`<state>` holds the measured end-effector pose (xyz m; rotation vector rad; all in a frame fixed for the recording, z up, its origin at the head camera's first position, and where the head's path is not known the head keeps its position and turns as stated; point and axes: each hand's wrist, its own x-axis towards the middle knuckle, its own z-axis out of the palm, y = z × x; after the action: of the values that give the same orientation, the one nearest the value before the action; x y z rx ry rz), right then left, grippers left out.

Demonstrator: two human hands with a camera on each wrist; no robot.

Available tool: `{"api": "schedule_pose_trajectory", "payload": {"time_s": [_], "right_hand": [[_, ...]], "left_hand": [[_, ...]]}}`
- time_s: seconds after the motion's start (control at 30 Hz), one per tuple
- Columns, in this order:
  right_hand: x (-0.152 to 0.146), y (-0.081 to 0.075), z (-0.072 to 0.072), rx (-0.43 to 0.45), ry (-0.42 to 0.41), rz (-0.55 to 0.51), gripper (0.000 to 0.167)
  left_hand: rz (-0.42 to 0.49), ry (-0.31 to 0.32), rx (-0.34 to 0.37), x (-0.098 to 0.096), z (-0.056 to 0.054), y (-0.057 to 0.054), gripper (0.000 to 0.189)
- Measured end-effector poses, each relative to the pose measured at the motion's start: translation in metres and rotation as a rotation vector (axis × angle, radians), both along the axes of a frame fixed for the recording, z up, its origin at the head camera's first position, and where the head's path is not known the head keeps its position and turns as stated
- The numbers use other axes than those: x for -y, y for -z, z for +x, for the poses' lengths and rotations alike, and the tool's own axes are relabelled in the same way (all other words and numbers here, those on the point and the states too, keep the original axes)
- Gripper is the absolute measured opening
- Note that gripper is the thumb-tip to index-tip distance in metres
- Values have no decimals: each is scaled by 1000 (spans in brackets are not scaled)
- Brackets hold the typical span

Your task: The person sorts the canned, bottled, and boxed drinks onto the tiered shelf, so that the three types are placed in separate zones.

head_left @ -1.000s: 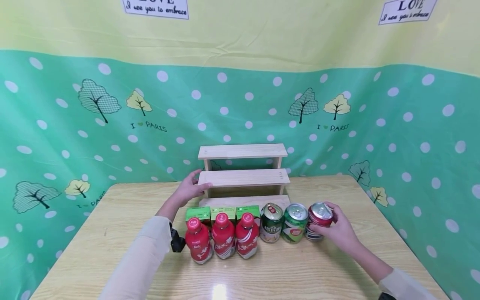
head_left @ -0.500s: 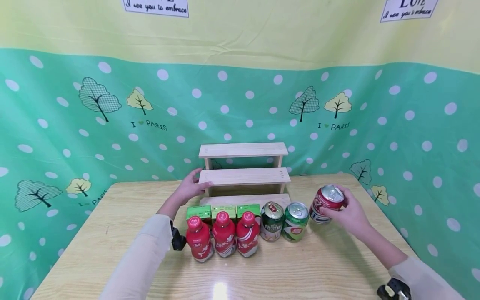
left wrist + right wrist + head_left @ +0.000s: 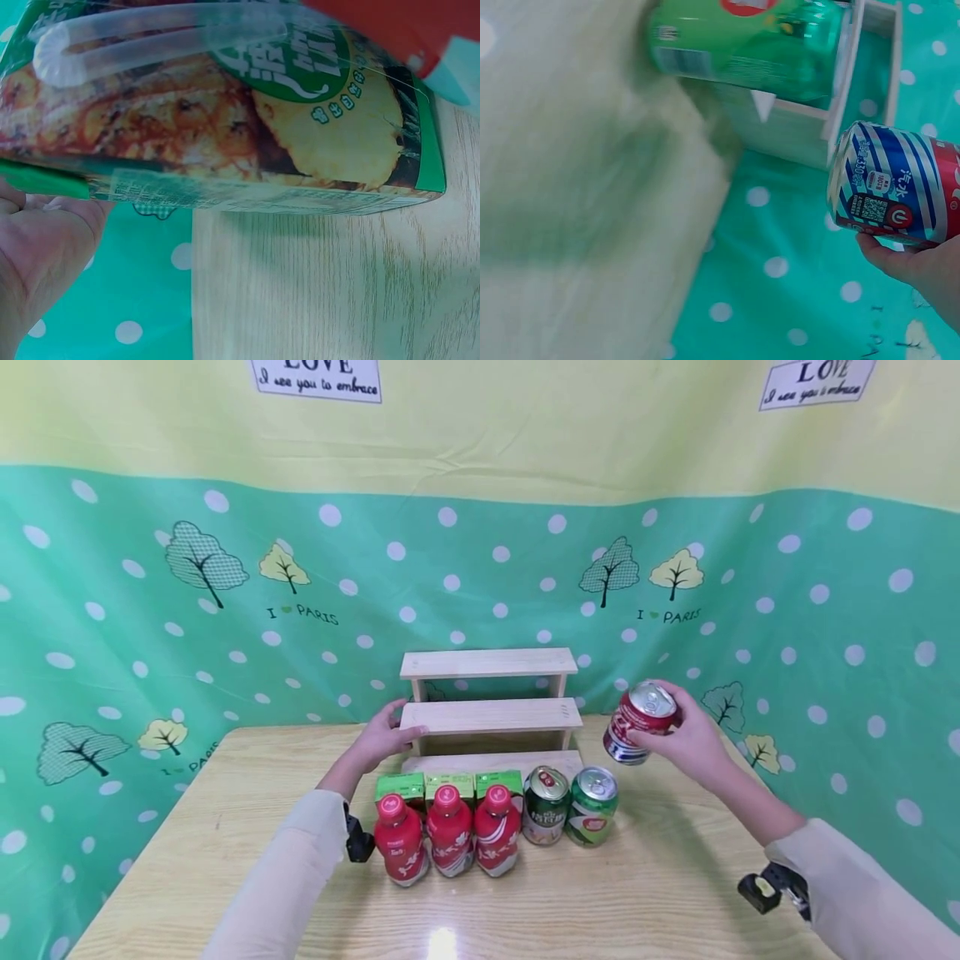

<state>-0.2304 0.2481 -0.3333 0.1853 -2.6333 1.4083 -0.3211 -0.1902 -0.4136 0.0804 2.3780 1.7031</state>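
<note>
My right hand point(image 3: 693, 739) grips a red soda can point(image 3: 640, 724) in the air, to the right of the wooden tiered shelf point(image 3: 491, 717). In the right wrist view the blue-and-silver striped lower part of the soda can point(image 3: 892, 187) shows, with the thumb along its side. At the shelf's left end, my left hand point(image 3: 378, 739) holds the middle tier, thumb on top of the board. A juice carton point(image 3: 225, 112) with a pineapple picture and a straw fills much of the left wrist view, the left hand point(image 3: 45, 255) partly seen beyond it.
Before the shelf stand several green juice cartons point(image 3: 401, 788), with three red bottles point(image 3: 447, 835) in front. A dark green can point(image 3: 545, 806) and a lighter green can point(image 3: 592, 807) stand to their right. A polka-dot cloth point(image 3: 450, 585) hangs behind the table point(image 3: 675, 877).
The right hand has lifted the red soda can from the right end of the row, up and toward the back. The left hand stays on the shelf.
</note>
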Motion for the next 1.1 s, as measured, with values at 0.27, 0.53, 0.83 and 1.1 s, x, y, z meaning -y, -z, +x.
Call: {"api": "schedule_pose_trajectory", "payload": {"time_s": [0.27, 0.53, 0.83, 1.1], "right_hand": [[26, -24, -17, 2, -77, -29, 79], [56, -42, -39, -24, -155, -50, 79], [95, -55, -63, -6, -208, -36, 79], [131, -69, -76, -19, -286, -57, 78]], "left_hand": [[1, -10, -1, 0, 1, 0, 84], [2, -27, 5, -1, 1, -1, 85], [-21, -15, -1, -3, 1, 1, 85], [-19, -21, -8, -2, 2, -1, 83]]}}
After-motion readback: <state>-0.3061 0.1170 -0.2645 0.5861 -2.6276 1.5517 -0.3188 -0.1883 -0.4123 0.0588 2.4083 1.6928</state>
